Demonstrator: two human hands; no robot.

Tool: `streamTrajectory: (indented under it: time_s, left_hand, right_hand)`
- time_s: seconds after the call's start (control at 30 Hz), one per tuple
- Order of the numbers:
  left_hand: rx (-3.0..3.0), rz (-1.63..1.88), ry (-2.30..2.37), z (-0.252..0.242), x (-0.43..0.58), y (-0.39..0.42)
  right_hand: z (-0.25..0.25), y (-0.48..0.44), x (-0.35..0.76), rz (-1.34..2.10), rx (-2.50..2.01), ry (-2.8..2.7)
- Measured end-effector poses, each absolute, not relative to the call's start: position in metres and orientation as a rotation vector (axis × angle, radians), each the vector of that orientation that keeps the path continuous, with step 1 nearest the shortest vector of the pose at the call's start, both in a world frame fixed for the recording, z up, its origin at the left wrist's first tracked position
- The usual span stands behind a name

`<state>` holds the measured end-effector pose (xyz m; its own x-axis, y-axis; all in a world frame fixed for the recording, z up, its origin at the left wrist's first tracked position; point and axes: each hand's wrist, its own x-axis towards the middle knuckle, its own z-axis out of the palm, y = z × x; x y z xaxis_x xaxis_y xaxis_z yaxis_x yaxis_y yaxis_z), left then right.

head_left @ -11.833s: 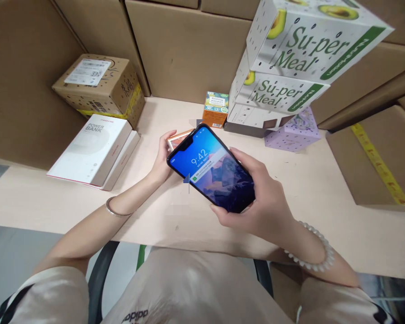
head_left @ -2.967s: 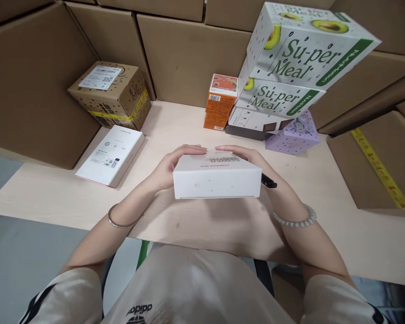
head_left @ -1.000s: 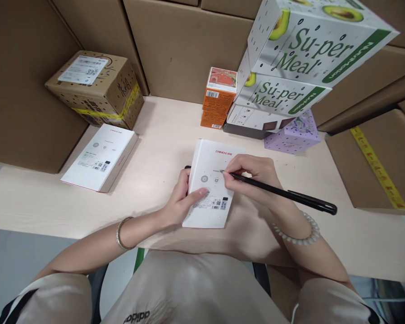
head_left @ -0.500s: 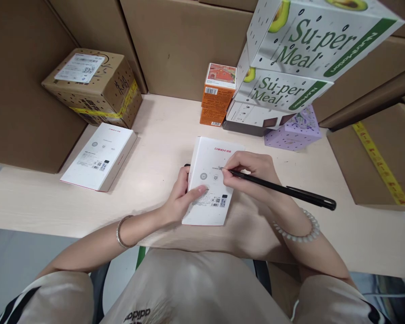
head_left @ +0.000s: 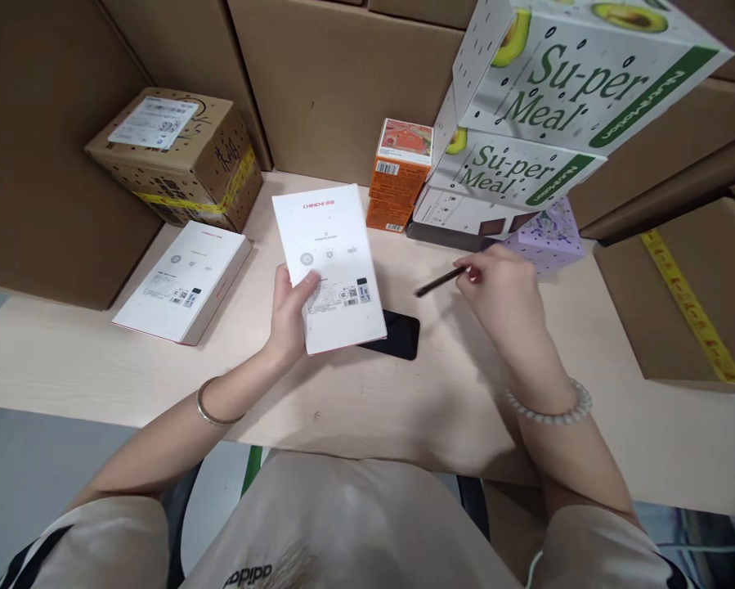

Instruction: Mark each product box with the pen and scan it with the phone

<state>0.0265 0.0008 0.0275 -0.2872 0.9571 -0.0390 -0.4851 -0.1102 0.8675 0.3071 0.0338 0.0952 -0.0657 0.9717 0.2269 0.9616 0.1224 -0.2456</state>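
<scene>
My left hand [head_left: 292,309] grips a white power bank box [head_left: 336,245] by its left edge, thumb on the printed face. The box is raised off the table and partly covers a black phone-like slab [head_left: 404,334] lying beneath. To the right, my right hand [head_left: 503,298] pinches a black pen [head_left: 441,281] above the table, its visible end pointing left toward the box. A second white box [head_left: 180,282] of the same look lies at the left, in front of a taped brown carton [head_left: 177,159].
Stacked Su-per Meal boxes [head_left: 588,90] stand at the back right. Beside them are orange boxes [head_left: 397,180] and a purple box [head_left: 548,241]. A carton with yellow tape [head_left: 661,311] sits at far right. Cardboard panels [head_left: 355,90] line the back of the pale table [head_left: 367,409].
My left hand has lifted the box up and to the left, uncovering part of the black slab. My right hand has drawn the pen away from the box to the right and turned it.
</scene>
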Motion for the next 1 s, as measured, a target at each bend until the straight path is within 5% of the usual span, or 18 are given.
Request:
streamTrajectory:
  time_s: [0.2, 0.6, 0.83, 1.0]
  left_hand:
    - [0.736, 1.673, 0.951, 0.026, 0.026, 0.004]
    - [0.792, 1.545, 0.957, 0.015, 0.024, 0.0]
    - [0.748, 1.545, 0.981, 0.02, 0.028, -0.003]
    - [0.772, 1.523, 0.965, 0.022, 0.028, -0.003]
  right_hand:
    - [0.088, 0.031, 0.278, 0.063, -2.352, -2.394]
    - [0.087, 0.027, 0.269, 0.112, -2.44, -2.501]
    - [0.087, 0.003, 0.265, 0.765, -1.607, -2.704]
    - [0.066, 0.007, 0.264, 0.846, -1.551, -2.716]
